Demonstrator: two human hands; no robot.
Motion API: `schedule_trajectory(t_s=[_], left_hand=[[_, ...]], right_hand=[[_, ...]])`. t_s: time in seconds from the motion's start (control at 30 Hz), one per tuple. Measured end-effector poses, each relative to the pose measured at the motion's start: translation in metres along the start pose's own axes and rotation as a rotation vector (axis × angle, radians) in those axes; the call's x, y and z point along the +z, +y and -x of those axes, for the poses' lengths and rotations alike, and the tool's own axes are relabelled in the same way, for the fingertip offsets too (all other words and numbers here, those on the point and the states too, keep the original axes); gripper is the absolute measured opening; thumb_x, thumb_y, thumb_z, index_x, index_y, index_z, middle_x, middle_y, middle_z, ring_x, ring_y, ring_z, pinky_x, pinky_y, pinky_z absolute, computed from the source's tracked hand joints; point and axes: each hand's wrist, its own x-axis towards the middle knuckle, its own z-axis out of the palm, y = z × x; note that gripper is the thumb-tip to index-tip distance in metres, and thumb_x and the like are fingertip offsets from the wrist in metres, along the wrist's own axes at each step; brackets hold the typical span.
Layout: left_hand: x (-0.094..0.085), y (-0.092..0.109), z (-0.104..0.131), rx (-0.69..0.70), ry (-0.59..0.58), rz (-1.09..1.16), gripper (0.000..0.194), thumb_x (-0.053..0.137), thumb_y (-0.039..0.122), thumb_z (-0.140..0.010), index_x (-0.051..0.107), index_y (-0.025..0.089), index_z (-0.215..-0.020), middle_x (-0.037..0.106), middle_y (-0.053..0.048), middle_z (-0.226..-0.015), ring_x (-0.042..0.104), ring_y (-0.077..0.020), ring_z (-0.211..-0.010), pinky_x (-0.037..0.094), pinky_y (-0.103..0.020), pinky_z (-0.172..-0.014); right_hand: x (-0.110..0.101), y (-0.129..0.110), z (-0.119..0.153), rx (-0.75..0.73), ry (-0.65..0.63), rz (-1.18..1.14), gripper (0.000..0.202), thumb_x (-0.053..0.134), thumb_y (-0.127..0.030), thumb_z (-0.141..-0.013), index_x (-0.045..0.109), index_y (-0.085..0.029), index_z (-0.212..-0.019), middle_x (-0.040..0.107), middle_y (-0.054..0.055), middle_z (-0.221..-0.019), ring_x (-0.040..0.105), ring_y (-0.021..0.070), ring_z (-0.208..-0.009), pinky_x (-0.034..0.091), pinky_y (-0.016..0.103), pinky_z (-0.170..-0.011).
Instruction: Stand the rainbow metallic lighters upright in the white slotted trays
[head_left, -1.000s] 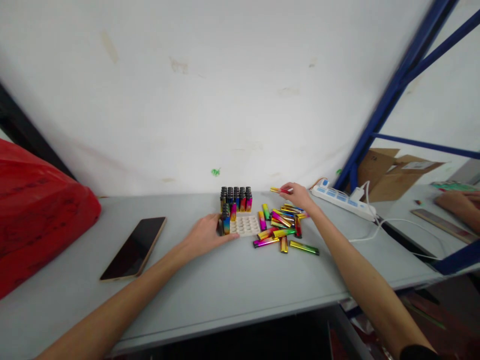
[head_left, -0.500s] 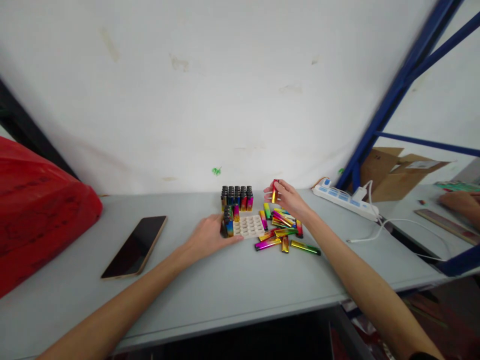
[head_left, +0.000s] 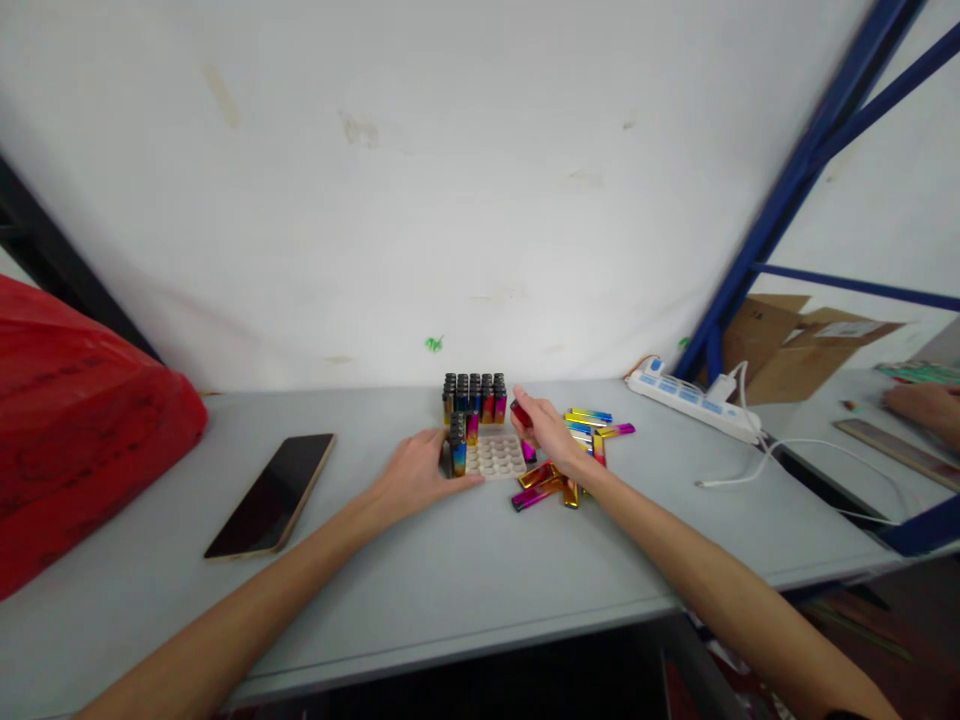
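Note:
My left hand [head_left: 421, 468] grips the left end of a white tray [head_left: 496, 458] with rows of small wells, its thumb along the front edge. Several lighters [head_left: 458, 446] stand upright in the tray's left column, beside my fingers, and another stands in the column to their right. Over the tray's right back corner, my right hand [head_left: 546, 428] pinches a red lighter [head_left: 520, 412], its dark top tilted up to the left. Below and behind that hand lies a loose pile of shiny multicoloured lighters [head_left: 537, 494], partly covered by my wrist.
Behind the tray, a block of upright lighters [head_left: 475, 398] stands near the wall. A phone [head_left: 271, 495] lies to the left, by a red plastic bag [head_left: 90, 420]. On the right are a power strip [head_left: 691, 402], a white cable, a cardboard box [head_left: 799, 350] and another person's hand [head_left: 926, 408].
My right hand has moved left and down from beyond the pile to the tray, bringing the red lighter with it. My left hand stays on the tray.

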Motion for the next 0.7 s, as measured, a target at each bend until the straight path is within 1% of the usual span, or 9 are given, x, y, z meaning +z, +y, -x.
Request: schedule_trajectory(t_s=[0.07,0.17,0.33,0.37,0.43,0.5,0.57,0.63,0.7], left_hand=[[0.000,0.001,0.000,0.015,-0.012,0.002,0.062,0.071,0.067,-0.078,0.068,0.019,-0.117,0.073,-0.011,-0.114,0.068,-0.0315,-0.105,0.052,-0.039,-0.090],[0.001,0.001,0.001,0.020,-0.013,-0.010,0.064,0.070,0.069,-0.078,0.067,0.019,-0.119,0.073,-0.011,-0.116,0.067,-0.0322,-0.107,0.052,-0.039,-0.091],[0.004,0.000,0.001,0.034,-0.012,-0.029,0.065,0.068,0.071,-0.080,0.066,0.018,-0.119,0.072,-0.012,-0.117,0.067,-0.0330,-0.108,0.052,-0.040,-0.090],[0.004,-0.001,0.001,0.035,-0.011,-0.033,0.065,0.068,0.071,-0.080,0.066,0.018,-0.118,0.072,-0.012,-0.116,0.068,-0.0330,-0.107,0.052,-0.040,-0.089],[0.004,-0.001,0.001,0.035,-0.009,-0.037,0.065,0.069,0.070,-0.080,0.066,0.017,-0.117,0.072,-0.013,-0.115,0.067,-0.0331,-0.106,0.052,-0.040,-0.090],[0.003,-0.001,0.001,0.038,-0.012,-0.031,0.064,0.069,0.069,-0.080,0.066,0.017,-0.117,0.073,-0.013,-0.114,0.067,-0.0328,-0.106,0.052,-0.040,-0.090],[0.002,0.000,0.001,0.036,-0.017,-0.022,0.064,0.070,0.068,-0.080,0.066,0.017,-0.117,0.072,-0.013,-0.114,0.067,-0.0325,-0.106,0.052,-0.039,-0.090],[0.001,0.000,0.001,0.031,-0.022,-0.011,0.065,0.070,0.068,-0.079,0.065,0.016,-0.119,0.072,-0.014,-0.116,0.067,-0.0325,-0.107,0.052,-0.039,-0.091],[0.001,0.001,0.001,0.032,-0.022,0.000,0.066,0.072,0.067,-0.078,0.065,0.016,-0.120,0.072,-0.014,-0.117,0.066,-0.0327,-0.108,0.052,-0.039,-0.092]], right_hand=[[0.004,-0.001,0.002,0.034,-0.005,-0.023,0.065,0.044,-0.075,-0.091,0.037,-0.022,-0.053,0.025,-0.006,-0.050,0.022,0.0092,-0.047,0.017,0.025,-0.045],[0.009,-0.001,0.004,0.097,0.001,-0.057,0.057,0.044,-0.063,-0.093,0.033,-0.023,-0.053,0.024,-0.006,-0.049,0.019,0.0092,-0.045,0.017,0.025,-0.044],[0.012,0.001,0.004,0.165,0.018,-0.056,0.047,0.040,-0.049,-0.094,0.033,-0.024,-0.055,0.024,-0.006,-0.048,0.016,0.0094,-0.044,0.015,0.025,-0.043],[0.012,0.001,0.004,0.166,0.027,-0.056,0.047,0.040,-0.049,-0.094,0.034,-0.023,-0.055,0.025,-0.006,-0.049,0.016,0.0095,-0.045,0.015,0.025,-0.044],[0.012,0.001,0.004,0.156,0.033,-0.066,0.050,0.042,-0.055,-0.094,0.038,-0.023,-0.057,0.024,-0.006,-0.050,0.018,0.0094,-0.045,0.015,0.025,-0.045],[0.012,0.001,0.003,0.137,0.008,-0.088,0.055,0.044,-0.066,-0.093,0.046,-0.021,-0.061,0.025,-0.007,-0.052,0.020,0.0091,-0.046,0.016,0.025,-0.045],[0.011,0.001,0.003,0.093,-0.018,-0.100,0.060,0.043,-0.074,-0.091,0.055,-0.019,-0.070,0.029,-0.007,-0.055,0.024,0.0094,-0.047,0.019,0.024,-0.046],[0.011,0.001,0.004,0.013,-0.021,-0.069,0.060,0.040,-0.074,-0.094,0.060,-0.019,-0.081,0.038,-0.005,-0.061,0.033,0.0106,-0.049,0.026,0.025,-0.047],[0.010,0.000,0.006,-0.095,-0.011,0.049,0.054,0.037,-0.068,-0.099,0.061,-0.020,-0.091,0.048,-0.003,-0.069,0.044,0.0127,-0.056,0.037,0.026,-0.052]])
